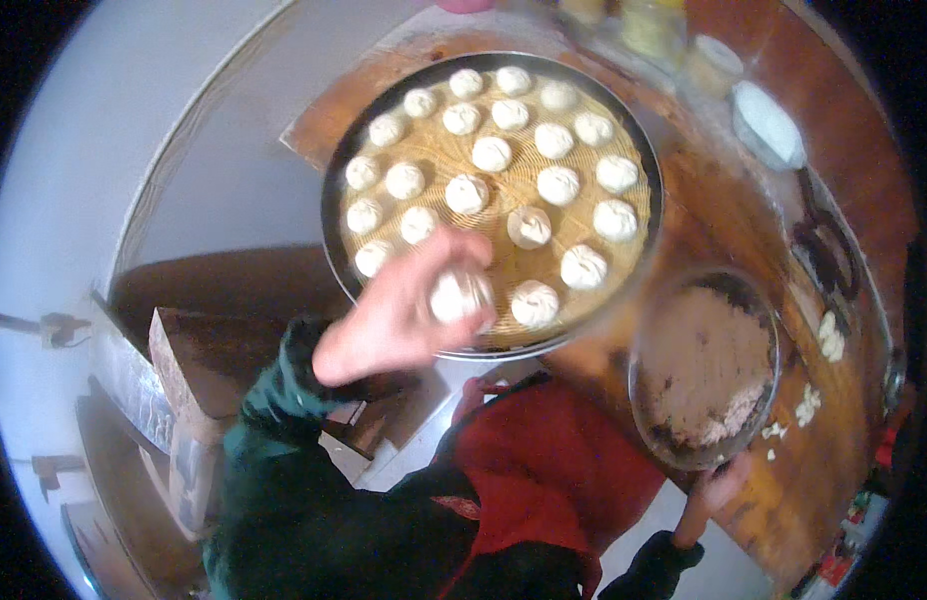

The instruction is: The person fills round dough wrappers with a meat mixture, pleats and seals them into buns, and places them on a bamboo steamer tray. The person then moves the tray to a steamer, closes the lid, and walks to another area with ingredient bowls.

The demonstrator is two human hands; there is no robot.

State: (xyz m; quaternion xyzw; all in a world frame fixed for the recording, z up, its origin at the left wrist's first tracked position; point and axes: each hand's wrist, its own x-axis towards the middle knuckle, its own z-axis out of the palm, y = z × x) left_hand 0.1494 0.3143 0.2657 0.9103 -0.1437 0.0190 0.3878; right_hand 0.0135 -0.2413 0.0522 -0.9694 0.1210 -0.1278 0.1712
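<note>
My left hand (399, 310), in a dark green sleeve, reaches over the near rim of a round dark tray (330, 205) and is shut on a white pleated bun (462, 295). Several more buns (531, 227) sit in rows on the tray's woven mat. My right hand (722, 488) rests at the table's near edge, touching the lower rim of a glass bowl (639, 395) of minced brown filling (704, 365). Its fingers are mostly hidden.
The tray and bowl stand on a brown wooden table (864, 170). Small dough pieces (832, 335) lie to the right of the bowl. A white dish (769, 125) and jars (714, 60) stand at the far side. A wooden bench (189, 355) is at lower left.
</note>
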